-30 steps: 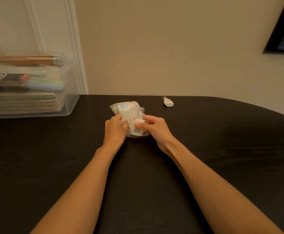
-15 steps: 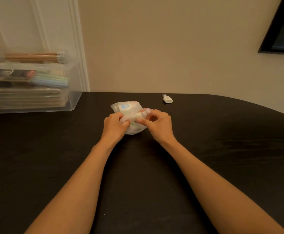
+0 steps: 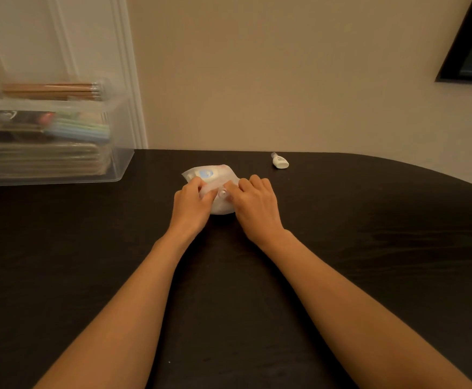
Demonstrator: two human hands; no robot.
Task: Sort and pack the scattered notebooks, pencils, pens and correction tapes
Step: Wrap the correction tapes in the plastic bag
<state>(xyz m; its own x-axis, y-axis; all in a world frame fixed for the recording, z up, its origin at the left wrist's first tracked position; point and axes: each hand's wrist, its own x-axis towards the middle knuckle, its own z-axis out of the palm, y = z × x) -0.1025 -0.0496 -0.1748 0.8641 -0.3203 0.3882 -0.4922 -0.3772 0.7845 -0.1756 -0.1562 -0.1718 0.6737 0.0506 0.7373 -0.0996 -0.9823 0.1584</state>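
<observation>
Both hands are on the clear pouch (image 3: 211, 175) mid-table: the left hand (image 3: 191, 204) pinches its near edge and the right hand (image 3: 255, 204) pinches beside it, probably to keep the mouth gathered. One correction tape (image 3: 279, 162) lies apart by the far edge, not yet packed.

black table (image 3: 61, 276), beige wall (image 3: 285, 66), dark frame (image 3: 456, 51) upper right

The dark counter (image 3: 89, 276) carries a clear storage bin (image 3: 118, 167) well off to the left of the fingers (image 3: 195, 182), a white pouch (image 3: 215, 175) right under them, and a correction tape (image 3: 280, 162) lying beyond them to the right.
</observation>
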